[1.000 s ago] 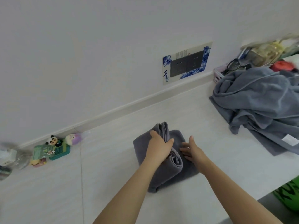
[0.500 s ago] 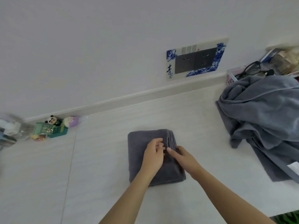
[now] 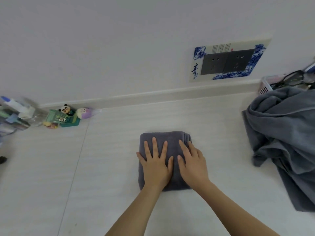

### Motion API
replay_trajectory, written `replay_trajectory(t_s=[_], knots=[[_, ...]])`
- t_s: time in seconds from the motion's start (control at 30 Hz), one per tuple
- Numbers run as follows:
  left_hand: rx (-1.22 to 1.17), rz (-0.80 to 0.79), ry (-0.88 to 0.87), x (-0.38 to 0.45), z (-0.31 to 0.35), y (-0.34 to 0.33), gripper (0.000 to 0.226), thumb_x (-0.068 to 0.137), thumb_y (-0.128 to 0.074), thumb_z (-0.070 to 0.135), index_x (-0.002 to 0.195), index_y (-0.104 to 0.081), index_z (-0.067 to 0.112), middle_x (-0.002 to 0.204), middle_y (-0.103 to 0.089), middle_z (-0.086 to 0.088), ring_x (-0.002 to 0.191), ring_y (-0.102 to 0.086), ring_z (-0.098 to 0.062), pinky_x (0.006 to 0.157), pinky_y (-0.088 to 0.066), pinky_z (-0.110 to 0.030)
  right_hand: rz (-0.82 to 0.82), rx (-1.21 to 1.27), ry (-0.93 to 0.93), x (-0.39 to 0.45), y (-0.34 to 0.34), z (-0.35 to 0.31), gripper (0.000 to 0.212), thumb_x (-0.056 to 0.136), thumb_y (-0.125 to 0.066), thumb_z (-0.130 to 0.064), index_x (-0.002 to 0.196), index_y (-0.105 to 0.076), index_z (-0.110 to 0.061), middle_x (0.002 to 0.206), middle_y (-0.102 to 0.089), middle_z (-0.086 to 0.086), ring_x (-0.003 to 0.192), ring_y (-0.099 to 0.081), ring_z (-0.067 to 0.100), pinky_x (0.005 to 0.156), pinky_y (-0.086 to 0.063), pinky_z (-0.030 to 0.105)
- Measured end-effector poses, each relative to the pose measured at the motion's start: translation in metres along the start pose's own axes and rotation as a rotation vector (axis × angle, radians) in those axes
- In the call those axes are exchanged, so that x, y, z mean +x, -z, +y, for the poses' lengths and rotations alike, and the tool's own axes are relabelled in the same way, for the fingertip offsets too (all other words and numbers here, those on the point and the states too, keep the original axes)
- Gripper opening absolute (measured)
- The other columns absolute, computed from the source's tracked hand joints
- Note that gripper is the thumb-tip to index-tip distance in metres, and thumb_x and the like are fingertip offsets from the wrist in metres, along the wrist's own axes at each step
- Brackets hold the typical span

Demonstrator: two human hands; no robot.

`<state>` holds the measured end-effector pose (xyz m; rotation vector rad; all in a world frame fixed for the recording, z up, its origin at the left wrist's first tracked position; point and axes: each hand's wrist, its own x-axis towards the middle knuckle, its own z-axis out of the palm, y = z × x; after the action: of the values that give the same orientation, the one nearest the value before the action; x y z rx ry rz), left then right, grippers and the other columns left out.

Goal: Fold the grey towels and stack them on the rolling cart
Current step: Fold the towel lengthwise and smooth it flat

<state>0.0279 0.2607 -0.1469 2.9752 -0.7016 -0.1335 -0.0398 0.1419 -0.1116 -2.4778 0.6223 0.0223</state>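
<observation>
The left hand and right hand are lying flat, fingers straight and spread, pressing the small dark grey folded terry towel on the white tabletop — likely flattening its layers (the crumpled blue-grey towel pile is waiting, well apart).

A pale counter carries a folded grey towel, unfolded towels, and small toys.
</observation>
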Motion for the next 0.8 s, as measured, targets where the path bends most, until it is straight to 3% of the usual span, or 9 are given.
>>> replay_trajectory(t_s=[0.07, 0.17, 0.33, 0.47, 0.57, 0.63, 0.73, 0.8], knots=[[-0.003, 0.009, 0.025, 0.0, 0.002, -0.002, 0.061, 0.091, -0.028, 0.052, 0.147, -0.03, 0.028, 0.155, -0.024, -0.014, 0.141, -0.017, -0.041, 0.103, -0.015, -0.066, -0.043, -0.083, 0.004, -0.004, -0.011, 0.005, 0.075, 0.079, 0.003, -0.056, 0.15, -0.01, -0.034, 0.159, -0.007, 0.008, 0.141, -0.019, 0.029, 0.112, -0.021, 0.041], [-0.002, 0.036, 0.044, -0.001, 0.003, -0.006, 0.062, 0.092, -0.026, 0.053, 0.148, -0.028, 0.028, 0.157, -0.021, -0.012, 0.143, -0.015, -0.04, 0.105, -0.013, -0.066, -0.067, -0.05, -0.003, -0.004, -0.026, 0.021, 0.069, 0.083, 0.003, -0.056, 0.148, -0.003, -0.037, 0.159, -0.004, 0.007, 0.134, -0.029, 0.028, 0.109, -0.027, 0.039], [-0.031, 0.021, 0.066, -0.001, 0.005, -0.008, 0.063, 0.091, -0.027, 0.054, 0.149, -0.024, 0.028, 0.158, -0.017, -0.011, 0.144, -0.012, -0.039, 0.108, -0.015, -0.066, -0.029, -0.077, -0.005, 0.005, -0.033, 0.02, 0.059, 0.094, -0.013, -0.046, 0.147, -0.029, -0.024, 0.146, -0.036, 0.023, 0.1, -0.052, 0.038, 0.091, -0.045, 0.046], [-0.088, 0.018, 0.048, -0.002, 0.003, -0.003, 0.059, 0.092, -0.028, 0.05, 0.147, -0.032, 0.028, 0.156, -0.023, -0.01, 0.143, -0.018, -0.037, 0.108, -0.022, -0.063, -0.049, -0.09, -0.006, 0.007, -0.03, 0.019, 0.063, 0.099, -0.004, -0.047, 0.141, -0.042, -0.018, 0.131, -0.051, 0.028, 0.078, -0.056, 0.036, 0.074, -0.054, 0.043], [-0.251, 0.028, 0.054, -0.004, -0.006, 0.009, 0.052, 0.094, -0.03, 0.044, 0.143, -0.039, 0.031, 0.157, -0.024, -0.005, 0.145, -0.02, -0.029, 0.107, -0.033, -0.057, -0.06, -0.093, 0.009, 0.006, -0.025, 0.017, 0.056, 0.099, -0.008, -0.048, 0.149, -0.019, -0.027, 0.149, -0.031, 0.021, 0.1, -0.047, 0.036, 0.092, -0.044, 0.043], [-0.484, 0.046, 0.144, -0.007, -0.017, 0.015, 0.052, 0.096, -0.041, 0.041, 0.146, -0.031, 0.034, 0.159, -0.013, -0.001, 0.145, -0.015, -0.022, 0.11, -0.033, -0.048, -0.083, -0.023, -0.025, 0.006, -0.022, 0.016, 0.052, 0.1, -0.023, -0.043, 0.149, -0.006, -0.036, 0.155, -0.018, 0.013, 0.115, -0.037, 0.033, 0.1, -0.035, 0.039], [-0.901, -0.079, 0.349, -0.016, -0.034, 0.029, 0.076, 0.089, -0.058, 0.046, 0.15, -0.014, 0.037, 0.153, -0.025, 0.001, 0.136, -0.034, -0.019, 0.105, -0.037, -0.034, -0.064, 0.166, -0.125, 0.004, -0.018, 0.013, 0.062, 0.097, -0.039, -0.042, 0.15, -0.008, -0.032, 0.15, -0.028, 0.012, 0.123, -0.035, 0.034, 0.102, -0.032, 0.043], [-1.203, -0.2, 0.473, -0.02, -0.048, 0.039, 0.083, 0.082, -0.068, 0.047, 0.148, -0.019, 0.035, 0.147, -0.039, 0.004, 0.126, -0.047, -0.02, 0.102, -0.044, -0.036, -0.067, 0.311, -0.209, 0.006, -0.015, 0.01, 0.073, 0.092, -0.05, -0.044, 0.15, -0.011, -0.021, 0.148, -0.032, 0.012, 0.128, -0.037, 0.035, 0.106, -0.032, 0.045]])
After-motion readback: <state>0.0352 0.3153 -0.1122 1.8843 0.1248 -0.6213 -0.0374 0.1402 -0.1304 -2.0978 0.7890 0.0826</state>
